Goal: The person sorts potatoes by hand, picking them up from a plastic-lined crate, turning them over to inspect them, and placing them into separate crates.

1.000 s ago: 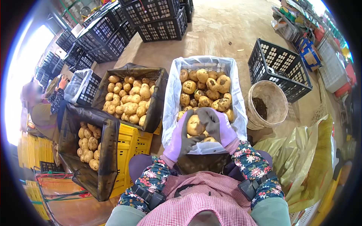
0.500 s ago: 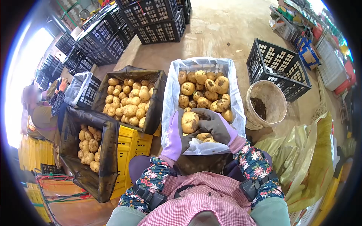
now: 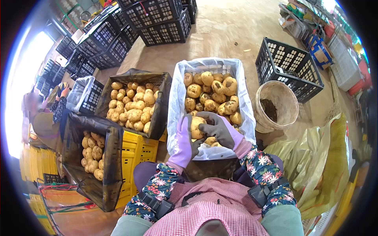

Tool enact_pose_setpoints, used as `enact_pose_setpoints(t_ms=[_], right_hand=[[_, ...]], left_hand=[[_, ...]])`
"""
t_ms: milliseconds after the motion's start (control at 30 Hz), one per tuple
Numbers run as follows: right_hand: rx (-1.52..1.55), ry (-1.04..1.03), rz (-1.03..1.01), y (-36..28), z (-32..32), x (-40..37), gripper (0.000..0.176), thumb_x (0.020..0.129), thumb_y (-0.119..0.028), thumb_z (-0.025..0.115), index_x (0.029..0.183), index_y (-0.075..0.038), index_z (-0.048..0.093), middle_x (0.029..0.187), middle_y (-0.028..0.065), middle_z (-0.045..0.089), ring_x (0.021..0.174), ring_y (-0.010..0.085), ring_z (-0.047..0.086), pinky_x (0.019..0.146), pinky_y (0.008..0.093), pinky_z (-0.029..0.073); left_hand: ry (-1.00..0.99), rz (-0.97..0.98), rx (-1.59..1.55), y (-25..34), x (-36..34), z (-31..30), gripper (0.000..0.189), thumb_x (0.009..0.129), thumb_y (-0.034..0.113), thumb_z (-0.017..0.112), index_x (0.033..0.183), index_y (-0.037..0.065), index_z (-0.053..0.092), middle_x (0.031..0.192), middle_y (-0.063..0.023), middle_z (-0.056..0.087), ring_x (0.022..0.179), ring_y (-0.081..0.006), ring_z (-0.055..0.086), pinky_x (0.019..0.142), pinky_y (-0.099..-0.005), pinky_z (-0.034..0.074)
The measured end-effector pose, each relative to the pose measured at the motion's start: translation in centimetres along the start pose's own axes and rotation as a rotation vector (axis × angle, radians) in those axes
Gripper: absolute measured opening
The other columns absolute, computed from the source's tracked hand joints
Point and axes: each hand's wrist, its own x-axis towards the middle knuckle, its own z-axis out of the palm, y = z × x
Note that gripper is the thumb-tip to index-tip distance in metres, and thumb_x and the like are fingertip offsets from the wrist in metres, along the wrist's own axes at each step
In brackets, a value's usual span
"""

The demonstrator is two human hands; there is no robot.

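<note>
Between my two gloved hands is a potato with dark soil marks, held over the near end of a crate lined with white plastic. My left hand, in a purple and grey glove, is closed around its left and lower side. From the right, my right hand has its fingers on the top and side of the same potato. Several soil-marked potatoes lie in the lined crate beyond my hands. Part of the held potato is hidden by the glove fingers.
To the left, dark-lined crates hold potatoes and more potatoes, beside yellow crates. At right stand a bucket with soil, a black crate and yellowish sacks. A co-worker is at far left.
My right hand's fingers have shifted further over the face of the potato, covering more of it. The potato stays between both hands, and the view has moved slightly.
</note>
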Motion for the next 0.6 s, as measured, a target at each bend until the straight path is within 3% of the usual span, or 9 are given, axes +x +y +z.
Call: enact_pose_setpoints(t_ms=[67,167,300,367,400,500,533,600], right_hand=[[0.060,0.022,0.022,0.0,-0.2,0.1,0.041,0.088,-0.015,0.062,0.123,0.005,0.053,0.117,0.0079,0.057,0.103,0.0134,0.056,0.089,0.0277,0.048],[0.126,0.010,0.008,-0.8,0.1,0.1,0.044,0.087,-0.017,0.063,0.124,0.004,0.052,0.110,0.0069,0.058,0.099,0.0137,0.056,0.088,0.0295,0.047],[-0.108,-0.011,0.011,-1.3,0.9,-0.5,0.053,0.084,-0.017,0.063,0.130,0.004,0.045,0.106,0.0087,0.060,0.096,0.0159,0.058,0.084,0.0279,0.048],[-0.482,0.016,-0.015,-1.0,0.6,-0.5,0.055,0.086,-0.018,0.063,0.132,0.006,0.043,0.116,0.0107,0.057,0.105,0.0155,0.057,0.089,0.0288,0.048],[-0.230,0.019,-0.001,-0.2,0.0,-0.2,0.053,0.087,-0.017,0.062,0.132,0.006,0.043,0.117,0.0111,0.057,0.105,0.0148,0.057,0.089,0.0282,0.049],[0.248,0.018,0.183,-2.6,0.6,-0.4,0.044,0.083,-0.004,0.055,0.126,0.004,0.050,0.117,0.0100,0.058,0.102,0.0140,0.057,0.086,0.0259,0.048],[0.247,0.018,0.185,-2.4,0.7,-0.3,0.044,0.083,-0.004,0.055,0.126,0.004,0.050,0.117,0.0100,0.058,0.102,0.0140,0.057,0.086,0.0259,0.048],[-0.182,0.093,0.074,-1.4,0.7,-0.3,0.042,0.085,-0.004,0.055,0.126,0.006,0.051,0.116,0.0103,0.059,0.101,0.0134,0.057,0.085,0.0247,0.048]], left_hand=[[0.058,-0.024,-0.194,-0.5,0.0,0.6,0.088,0.063,0.020,0.087,0.133,-0.002,0.038,0.121,-0.0185,0.048,0.113,-0.0290,0.051,0.094,-0.0367,0.045],[0.011,-0.116,-0.164,0.1,0.3,-0.3,0.085,0.065,0.017,0.085,0.133,-0.001,0.037,0.119,-0.0176,0.049,0.110,-0.0288,0.052,0.092,-0.0361,0.046],[0.040,-0.059,-0.116,-0.4,-0.3,0.0,0.082,0.067,0.013,0.084,0.133,0.000,0.037,0.117,-0.0159,0.051,0.106,-0.0259,0.054,0.090,-0.0335,0.047],[-0.098,-0.256,-0.437,-1.0,-0.3,0.7,0.080,0.068,0.012,0.083,0.133,0.001,0.037,0.117,-0.0167,0.051,0.104,-0.0274,0.055,0.092,-0.0354,0.046],[-0.103,-0.255,-0.433,-0.7,-0.1,0.4,0.080,0.068,0.012,0.083,0.133,0.001,0.037,0.117,-0.0167,0.051,0.104,-0.0274,0.055,0.092,-0.0354,0.046],[-0.066,-0.157,-0.374,0.1,0.5,-0.6,0.081,0.068,0.011,0.082,0.135,0.002,0.036,0.120,-0.0176,0.049,0.107,-0.0260,0.053,0.091,-0.0358,0.046],[-0.046,-0.067,-0.259,-0.1,0.3,-0.4,0.082,0.068,0.010,0.082,0.136,0.002,0.036,0.122,-0.0172,0.048,0.109,-0.0247,0.052,0.090,-0.0351,0.047],[-0.004,0.058,-0.133,-0.6,-0.1,0.0,0.085,0.068,0.008,0.082,0.138,0.003,0.034,0.126,-0.0152,0.047,0.111,-0.0213,0.051,0.089,-0.0336,0.048]])
